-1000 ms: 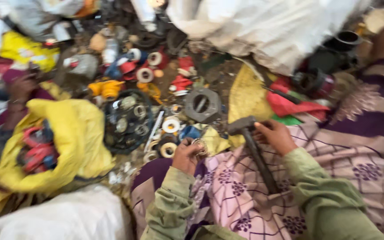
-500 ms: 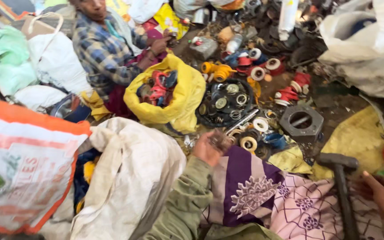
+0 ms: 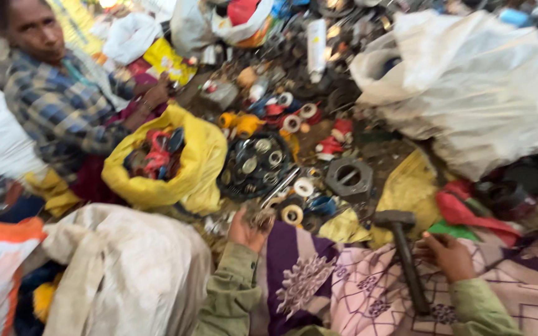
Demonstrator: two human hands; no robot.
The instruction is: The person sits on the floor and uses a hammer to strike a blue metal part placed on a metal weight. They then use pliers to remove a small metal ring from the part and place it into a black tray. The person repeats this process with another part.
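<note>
Head view, and I'm looking down on a cluttered scrap pile. Nearest me, patterned purple cloth [image 3: 356, 292] covers the lap. On it lies a hammer [image 3: 404, 255], dark handle running toward me, head at the far end. My right hand [image 3: 446, 254] rests just right of the handle, fingers loosely curled, gripping nothing that I can make out; whether it touches the handle I cannot tell. My left hand [image 3: 248, 227] sits at the cloth's far-left edge, cupped around a small clump of metal bits [image 3: 260, 218], too blurred to name. A pale sack [image 3: 126, 267] bulges near left. Just beyond the left hand are white tape-like rolls [image 3: 292, 214] and a hexagonal metal ring [image 3: 349, 177]. Further left, a yellow bag [image 3: 188, 168] holds red and blue parts, and beside it stands a dark round basket of small metal pieces [image 3: 253, 165]. Far right sits a big white sack [image 3: 487, 93]. Far left, another person in a checked shirt [image 3: 63, 112] sits by the yellow bag.
</note>
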